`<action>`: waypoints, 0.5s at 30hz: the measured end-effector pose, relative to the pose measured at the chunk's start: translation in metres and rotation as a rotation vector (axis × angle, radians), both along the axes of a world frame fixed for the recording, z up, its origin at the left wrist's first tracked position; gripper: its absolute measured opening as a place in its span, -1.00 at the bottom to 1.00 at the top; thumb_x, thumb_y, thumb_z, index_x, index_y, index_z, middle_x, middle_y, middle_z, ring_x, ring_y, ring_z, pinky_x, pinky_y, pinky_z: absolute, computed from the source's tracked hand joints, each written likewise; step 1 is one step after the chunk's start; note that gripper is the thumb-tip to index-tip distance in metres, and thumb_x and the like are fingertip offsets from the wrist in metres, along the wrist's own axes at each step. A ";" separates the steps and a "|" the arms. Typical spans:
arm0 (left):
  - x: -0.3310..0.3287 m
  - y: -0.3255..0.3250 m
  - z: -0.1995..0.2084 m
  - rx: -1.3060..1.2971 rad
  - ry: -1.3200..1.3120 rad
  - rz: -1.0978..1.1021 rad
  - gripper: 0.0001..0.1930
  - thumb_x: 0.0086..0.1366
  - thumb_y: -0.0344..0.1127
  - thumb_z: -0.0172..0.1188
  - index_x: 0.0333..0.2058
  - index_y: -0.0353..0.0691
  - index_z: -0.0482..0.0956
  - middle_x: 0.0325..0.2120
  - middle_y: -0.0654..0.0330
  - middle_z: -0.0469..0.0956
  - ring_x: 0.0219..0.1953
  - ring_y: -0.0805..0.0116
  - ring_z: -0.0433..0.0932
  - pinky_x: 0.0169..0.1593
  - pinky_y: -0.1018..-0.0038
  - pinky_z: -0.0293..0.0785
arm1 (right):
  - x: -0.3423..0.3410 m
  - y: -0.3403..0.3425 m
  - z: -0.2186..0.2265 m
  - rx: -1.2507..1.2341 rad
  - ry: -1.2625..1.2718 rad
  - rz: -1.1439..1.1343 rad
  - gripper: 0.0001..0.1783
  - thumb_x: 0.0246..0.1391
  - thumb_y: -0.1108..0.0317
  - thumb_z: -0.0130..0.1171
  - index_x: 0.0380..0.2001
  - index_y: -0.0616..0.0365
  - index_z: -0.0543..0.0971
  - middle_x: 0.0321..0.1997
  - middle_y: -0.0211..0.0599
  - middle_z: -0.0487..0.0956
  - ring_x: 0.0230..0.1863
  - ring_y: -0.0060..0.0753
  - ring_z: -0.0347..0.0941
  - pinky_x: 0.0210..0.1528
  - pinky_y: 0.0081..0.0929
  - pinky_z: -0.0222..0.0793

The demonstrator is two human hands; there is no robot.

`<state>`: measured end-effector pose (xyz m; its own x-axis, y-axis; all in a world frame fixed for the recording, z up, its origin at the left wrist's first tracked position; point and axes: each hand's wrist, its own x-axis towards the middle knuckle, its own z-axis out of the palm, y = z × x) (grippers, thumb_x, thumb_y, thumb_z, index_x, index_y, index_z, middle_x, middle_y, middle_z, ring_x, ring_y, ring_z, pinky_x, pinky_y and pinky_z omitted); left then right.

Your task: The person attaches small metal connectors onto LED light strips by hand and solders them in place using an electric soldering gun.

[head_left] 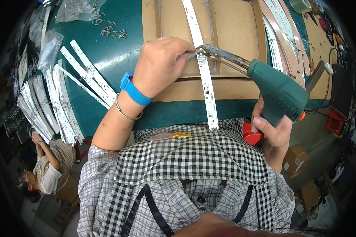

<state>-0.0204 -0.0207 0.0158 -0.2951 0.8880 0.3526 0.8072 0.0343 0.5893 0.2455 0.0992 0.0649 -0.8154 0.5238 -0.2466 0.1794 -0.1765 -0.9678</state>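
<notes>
A long white LED circuit strip [207, 87] runs from the far edge down toward my apron, lying across a cardboard tray [178, 90]. In my right hand [276, 128] is a green soldering gun [279, 87], gripped by its handle. Its dark metal tip meets the strip around the strip's middle. My left hand [162, 59] is closed in a pinch at the strip's left edge, close to that tip. Whatever lies between its fingertips is too small or hidden to name. A blue wrist strap [138, 93] and a metal bangle [124, 112] circle my left wrist.
More white LED strips [87, 75] lie in fanned piles on the green table [122, 19] at left. Small metal parts [114, 32] are scattered by a plastic bag [77, 10]. Copper-coloured strips [283, 35] lie right of the tray. Another person [47, 168] sits at lower left.
</notes>
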 end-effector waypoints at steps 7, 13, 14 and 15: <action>-0.001 0.000 -0.003 0.025 -0.009 0.001 -0.87 -0.04 -0.55 0.30 -0.44 -0.25 0.64 -0.50 0.16 0.62 -0.47 0.26 0.60 -0.39 0.50 0.51 | -0.004 0.002 0.005 -0.031 0.061 -0.029 -0.51 -0.08 0.59 0.25 -0.05 0.45 0.35 -0.46 -0.19 0.48 -0.58 -0.53 0.41 -0.56 -0.63 0.36; -0.001 -0.001 -0.005 0.026 -0.012 0.003 -0.87 -0.04 -0.55 0.30 -0.44 -0.25 0.64 -0.49 0.16 0.62 -0.46 0.25 0.60 -0.39 0.49 0.51 | -0.004 0.001 0.001 0.005 0.028 -0.027 -0.45 -0.08 0.47 0.26 -0.05 0.47 0.27 -0.54 -0.16 0.40 -0.64 -0.46 0.38 -0.66 -0.59 0.33; -0.001 -0.001 -0.005 0.027 -0.010 0.005 -0.87 -0.04 -0.55 0.30 -0.44 -0.25 0.64 -0.49 0.16 0.62 -0.46 0.25 0.60 -0.39 0.49 0.51 | -0.004 0.001 0.001 0.014 0.009 -0.030 -0.46 -0.07 0.47 0.26 -0.06 0.46 0.27 -0.55 -0.17 0.40 -0.65 -0.46 0.37 -0.65 -0.59 0.33; -0.001 -0.001 -0.004 0.027 -0.011 0.005 -0.87 -0.04 -0.55 0.30 -0.44 -0.25 0.64 -0.49 0.16 0.62 -0.46 0.25 0.60 -0.39 0.49 0.51 | -0.004 0.001 0.001 0.022 -0.010 -0.033 -0.48 -0.07 0.47 0.26 -0.07 0.45 0.28 -0.56 -0.18 0.39 -0.65 -0.45 0.37 -0.65 -0.59 0.32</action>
<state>-0.0209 -0.0215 0.0114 -0.3035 0.8768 0.3728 0.8005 0.0225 0.5989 0.2418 0.1000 0.0662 -0.7949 0.5562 -0.2426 0.1834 -0.1609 -0.9698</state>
